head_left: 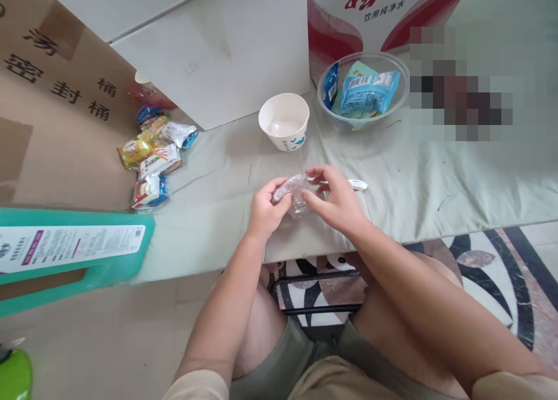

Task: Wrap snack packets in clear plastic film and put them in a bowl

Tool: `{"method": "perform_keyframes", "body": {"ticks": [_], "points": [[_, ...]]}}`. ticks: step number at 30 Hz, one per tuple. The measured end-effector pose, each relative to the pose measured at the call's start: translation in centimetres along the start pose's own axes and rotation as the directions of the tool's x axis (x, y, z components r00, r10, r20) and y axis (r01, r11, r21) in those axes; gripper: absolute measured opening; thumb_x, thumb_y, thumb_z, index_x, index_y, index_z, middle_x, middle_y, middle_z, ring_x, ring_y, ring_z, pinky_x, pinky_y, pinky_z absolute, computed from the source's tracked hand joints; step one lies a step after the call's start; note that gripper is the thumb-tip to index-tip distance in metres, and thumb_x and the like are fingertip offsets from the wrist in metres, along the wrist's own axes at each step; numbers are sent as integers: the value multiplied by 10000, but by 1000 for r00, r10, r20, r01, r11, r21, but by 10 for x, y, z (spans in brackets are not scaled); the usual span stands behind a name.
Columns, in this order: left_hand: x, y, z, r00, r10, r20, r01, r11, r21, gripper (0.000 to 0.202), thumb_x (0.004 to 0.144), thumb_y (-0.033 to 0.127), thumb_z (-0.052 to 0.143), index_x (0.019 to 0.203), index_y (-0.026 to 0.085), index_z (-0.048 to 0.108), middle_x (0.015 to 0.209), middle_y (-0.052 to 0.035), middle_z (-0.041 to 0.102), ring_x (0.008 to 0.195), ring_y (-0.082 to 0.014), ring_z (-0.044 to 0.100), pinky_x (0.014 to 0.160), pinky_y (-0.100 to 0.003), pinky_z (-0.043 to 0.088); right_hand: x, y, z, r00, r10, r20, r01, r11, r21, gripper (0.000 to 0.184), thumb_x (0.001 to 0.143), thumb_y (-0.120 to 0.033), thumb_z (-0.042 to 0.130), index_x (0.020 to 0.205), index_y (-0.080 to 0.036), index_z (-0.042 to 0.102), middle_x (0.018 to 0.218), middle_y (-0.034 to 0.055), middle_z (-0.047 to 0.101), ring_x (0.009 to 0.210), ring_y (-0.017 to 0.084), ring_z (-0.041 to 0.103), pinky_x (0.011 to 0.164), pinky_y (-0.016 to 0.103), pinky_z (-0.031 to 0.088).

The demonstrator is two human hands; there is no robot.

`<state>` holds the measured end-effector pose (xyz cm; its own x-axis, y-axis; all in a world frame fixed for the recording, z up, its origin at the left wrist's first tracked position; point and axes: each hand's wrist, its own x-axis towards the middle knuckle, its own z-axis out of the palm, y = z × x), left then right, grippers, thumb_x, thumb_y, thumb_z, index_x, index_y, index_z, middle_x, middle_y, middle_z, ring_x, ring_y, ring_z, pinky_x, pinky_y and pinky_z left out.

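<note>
A crumpled piece of clear plastic wrap is held over the cloth near the table's front edge. My left hand pinches its left side between thumb and fingers. At its right side my right hand curls, with thumb and forefinger on the plastic's edge. A slim white object lies behind my right hand, which hides part of it. Beyond both hands stands an upright white paper bowl with blue-green marks; something clear shows inside it.
A clear plastic bowl with blue packets stands back right. Several snack packets lie at left beside a cardboard box. White boxes and a red-and-white carton line the back. A green carton is at left.
</note>
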<state>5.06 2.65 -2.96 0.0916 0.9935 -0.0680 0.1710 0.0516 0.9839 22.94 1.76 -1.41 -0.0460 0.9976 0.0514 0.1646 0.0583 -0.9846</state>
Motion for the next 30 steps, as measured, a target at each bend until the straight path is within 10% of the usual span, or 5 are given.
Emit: {"method": "perform_keyframes", "body": {"ticks": [10,16,21,26,30], "points": [[1,5,-6,985,-127,-121,116,989,-87,380,655,412,872,794,237,564,720,21,580,640,-132,523,636,-316,441,14,-8,3,999,13,47,-10,998,-54,156,818,-365,597,844,-213,578,798,7,657,700,149,553,695,299,417],[9,53,-25,914,161,-371,-65,964,258,216,717,241,742,716,239,526,640,39,467,590,-129,415,561,-296,332,11,-8,-7,999,-2,47,3,1000,-26,123,855,-328,540,811,-217,572,718,-14,599,641,136,503,689,302,388],[82,116,-13,902,395,-175,-217,763,609,222,725,88,705,719,227,532,682,23,487,798,-170,557,731,-288,444,15,-11,-12,999,15,32,-16,1000,27,128,863,-332,530,822,-217,568,712,-17,590,652,138,511,675,300,379],[177,109,14,982,173,74,-148,474,868,297,603,1,736,655,205,527,696,-19,533,1040,-308,642,1000,-430,474,22,-13,-16,999,18,37,-20,998,60,97,847,-310,531,816,-220,552,718,-17,603,655,136,517,662,294,377],[204,96,31,963,-205,177,-120,261,958,248,543,3,741,565,184,573,614,-22,535,950,-360,682,963,-504,502,24,-13,-20,999,34,29,-37,995,88,102,848,-314,527,817,-220,555,721,-19,605,656,135,523,664,296,385]]}}
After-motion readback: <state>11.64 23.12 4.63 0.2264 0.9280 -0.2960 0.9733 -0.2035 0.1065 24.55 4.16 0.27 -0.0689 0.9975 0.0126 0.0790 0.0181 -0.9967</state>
